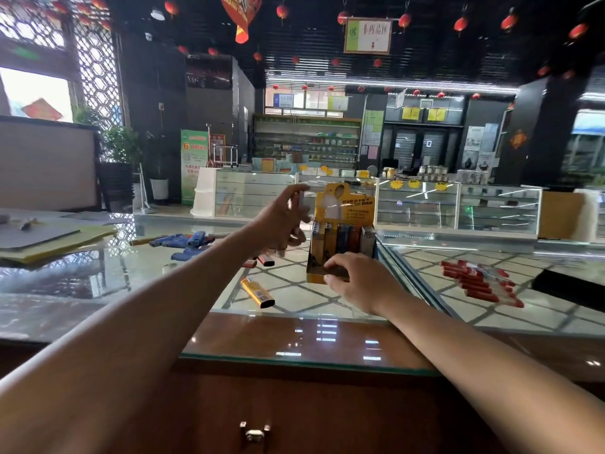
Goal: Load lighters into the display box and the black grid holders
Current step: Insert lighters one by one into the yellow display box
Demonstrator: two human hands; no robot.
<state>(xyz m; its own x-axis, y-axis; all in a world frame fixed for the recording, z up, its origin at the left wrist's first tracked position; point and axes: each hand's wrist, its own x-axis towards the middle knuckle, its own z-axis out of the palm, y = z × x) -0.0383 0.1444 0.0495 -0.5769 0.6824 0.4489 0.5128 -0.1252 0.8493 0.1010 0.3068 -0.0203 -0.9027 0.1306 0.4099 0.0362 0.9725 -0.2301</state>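
A yellow display box (343, 204) stands upright on the glass counter (301, 290), with several lighters in a row at its back. My right hand (357, 280) grips the box's front lower edge. My left hand (281, 221) is raised just left of the box and pinches a pale lighter (298, 199) upright between thumb and fingers. A yellow lighter (257, 292) lies on the glass in front of the box. Red lighters (262, 261) lie under my left hand. Blue lighters (185, 244) are scattered further left.
A row of red lighters (481, 283) lies at the right on the glass, beside a black holder (569, 285) at the right edge. Grey and yellow boards (49, 240) lie at the far left. A wooden drawer front with a metal lock (254, 434) is below.
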